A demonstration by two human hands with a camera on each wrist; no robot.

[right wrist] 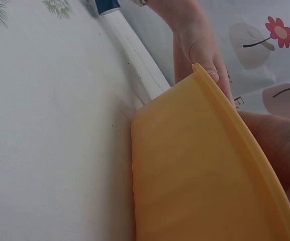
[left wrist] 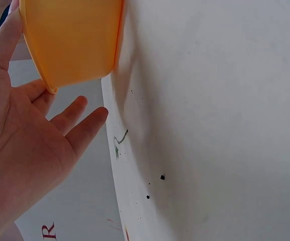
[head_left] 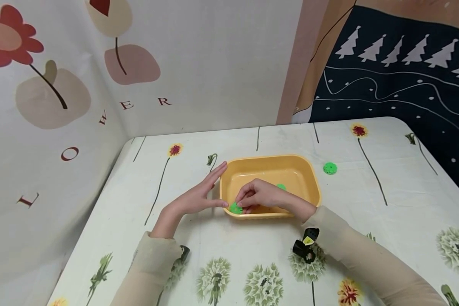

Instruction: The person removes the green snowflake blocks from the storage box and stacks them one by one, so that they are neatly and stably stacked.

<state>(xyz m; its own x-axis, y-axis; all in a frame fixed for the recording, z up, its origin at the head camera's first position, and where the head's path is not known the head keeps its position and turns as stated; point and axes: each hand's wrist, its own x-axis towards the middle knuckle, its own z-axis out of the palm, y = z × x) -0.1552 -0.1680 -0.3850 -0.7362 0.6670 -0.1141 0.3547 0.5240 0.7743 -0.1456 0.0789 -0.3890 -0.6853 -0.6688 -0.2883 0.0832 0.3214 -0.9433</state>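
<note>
A yellow plastic basin (head_left: 267, 168) stands on the table, its outer wall (left wrist: 74, 40) showing in the left wrist view. My left hand (head_left: 199, 197) lies at the basin's left end, fingers spread, thumb and fingertips at the rim. Inside the near left corner, my right hand (head_left: 260, 193) pinches a green speckled disc (head_left: 235, 208) with curled fingers. Farther back in the basin a second green piece (head_left: 281, 186) shows partly behind the right forearm. The right wrist view shows the basin's side (right wrist: 200, 165), which hides the fingertips of the right hand (right wrist: 280, 145).
Another green disc (head_left: 330, 168) with small holes lies on the table right of the basin. A white flower-print cloth (head_left: 229, 242) covers the table. Behind it hang a printed light curtain (head_left: 214, 63) and a dark cloth with white trees (head_left: 398, 85).
</note>
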